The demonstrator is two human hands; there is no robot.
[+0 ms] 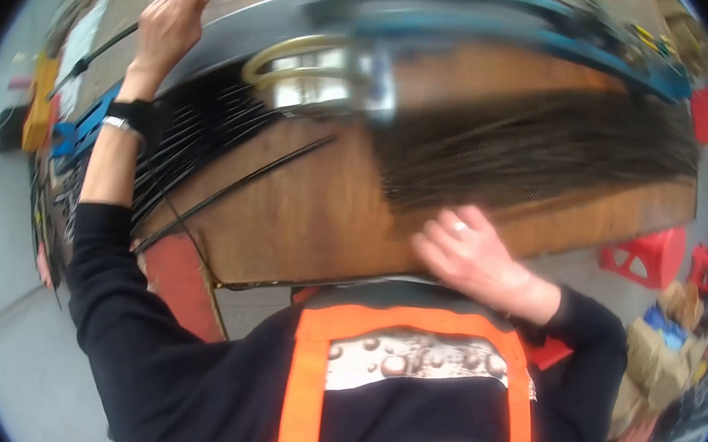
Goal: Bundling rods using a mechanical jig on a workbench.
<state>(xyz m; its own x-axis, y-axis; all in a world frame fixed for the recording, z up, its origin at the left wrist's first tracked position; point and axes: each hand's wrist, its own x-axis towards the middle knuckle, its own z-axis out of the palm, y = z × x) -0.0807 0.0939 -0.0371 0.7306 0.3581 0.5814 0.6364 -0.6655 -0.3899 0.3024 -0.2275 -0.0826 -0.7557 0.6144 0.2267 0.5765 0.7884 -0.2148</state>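
At the far left, my left hand [172, 25] is raised and closed around a thin black rod [114, 42], which slants up to the right past my fingers. My right hand [469, 257] is over the near edge of the wooden table [285, 222], its fingers loosely bent and smeared by motion. Just beyond it lies a wide bundle of thin dark rods [542, 154]. More black rods [209, 119] lie in a pile below my left wrist. One separate black rod [240, 192] rests slanting across the table's left part.
A blurred blue metal frame [512, 35] spans the far side. Below its left part is a white block with a yellowish hose loop [304, 43]. A red stool [648, 254] stands on the floor at right, near brown cardboard boxes [663, 357]. A red panel [184, 281] is at lower left.
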